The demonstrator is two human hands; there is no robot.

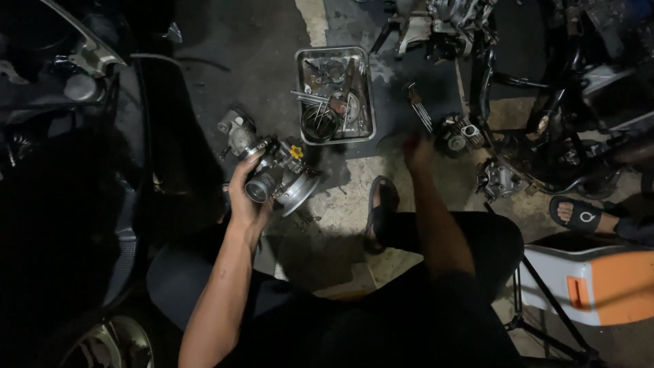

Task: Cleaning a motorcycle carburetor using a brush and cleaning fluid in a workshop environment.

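Bare forearms and dark-trousered knees fill the bottom of the view: the person sits low over a concrete floor (340, 204), one sandalled foot (383, 208) planted ahead. Left hand (246, 197) is wrapped around a grey metal carburettor-like body (276, 174), fingers curled over its round throat, which faces the camera; a small yellow cap (296, 151) shows on its far side. The part is lifted clear of the floor, already off the machine. Right hand (417, 151) is stretched forward toward a finned engine part (458, 136) lying on the floor by the stripped motorcycle frame (545, 102); motion blur hides its fingers, so whether it grips anything cannot be told.

As a judgement, dismantling is well advanced: a steel tray (335, 95) just beyond the held part already carries loose rings, bolts and tools, another small casting (235, 129) lies beside it, and more engine pieces (497, 178) sit on the floor. Nothing looks refitted yet. Another person's sandalled foot (579, 215) rests at the right.
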